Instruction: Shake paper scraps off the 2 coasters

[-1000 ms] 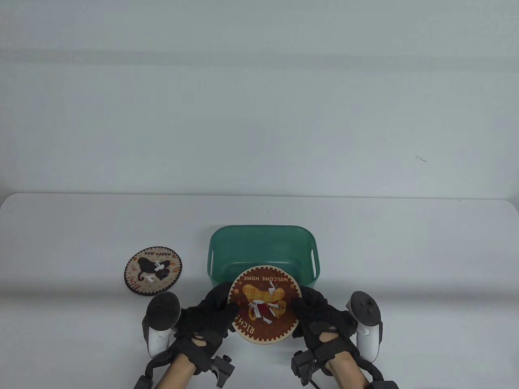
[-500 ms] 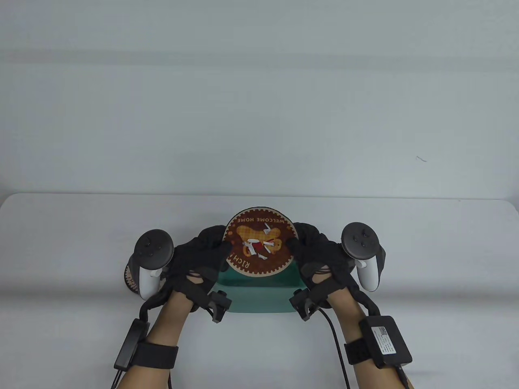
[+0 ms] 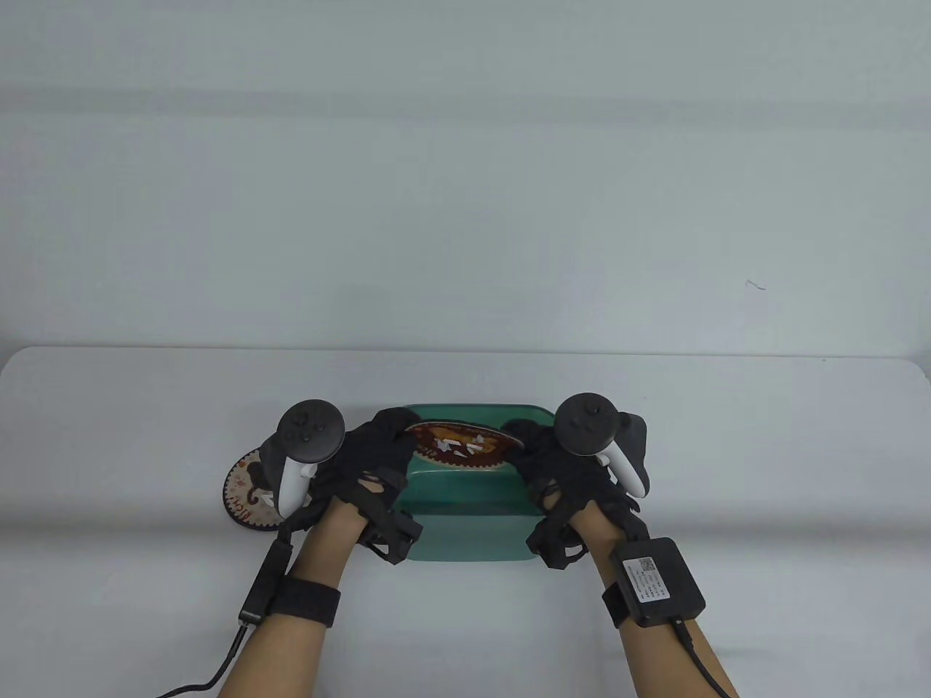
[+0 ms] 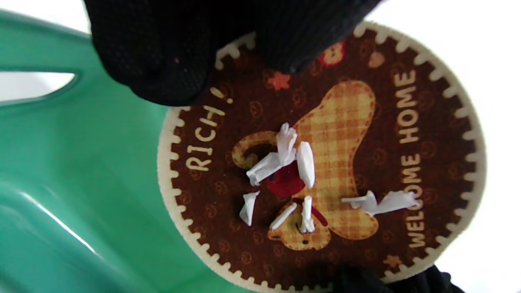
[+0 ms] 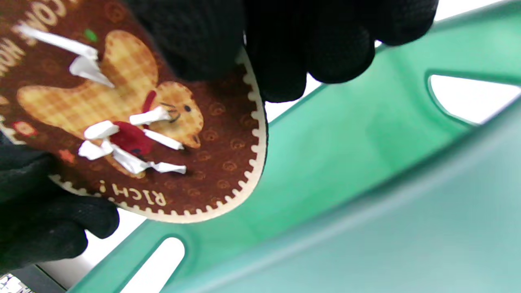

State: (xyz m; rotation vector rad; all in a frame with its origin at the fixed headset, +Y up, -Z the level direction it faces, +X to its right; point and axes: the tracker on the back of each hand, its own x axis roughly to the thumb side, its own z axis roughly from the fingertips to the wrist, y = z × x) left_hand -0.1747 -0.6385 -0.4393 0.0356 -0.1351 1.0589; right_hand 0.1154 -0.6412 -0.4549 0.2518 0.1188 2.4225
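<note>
Both hands hold the round brown "WELCOME HOME" coaster [image 3: 458, 448] over the green bin [image 3: 465, 509], tilted with its far edge down. My left hand [image 3: 378, 451] grips its left rim and my right hand [image 3: 542, 454] grips its right rim. Several white paper scraps [image 4: 285, 171] still lie on the coaster's face [image 4: 325, 154], also seen as scraps [image 5: 122, 138] on the coaster [image 5: 163, 134] in the right wrist view. The second coaster [image 3: 247, 491], with a dark cat picture, lies on the table left of the bin, partly hidden by my left tracker.
The green bin's wall with handle slots [image 5: 366, 142] sits right under the coaster, also seen as the bin [image 4: 81, 162] in the left wrist view. The white table [image 3: 764, 451] stretches to both sides.
Both hands carried the coaster from the bin's near edge forward over the bin, then tipped it so its face now appears foreshortened. The scraps shifted slightly but stay on it.
</note>
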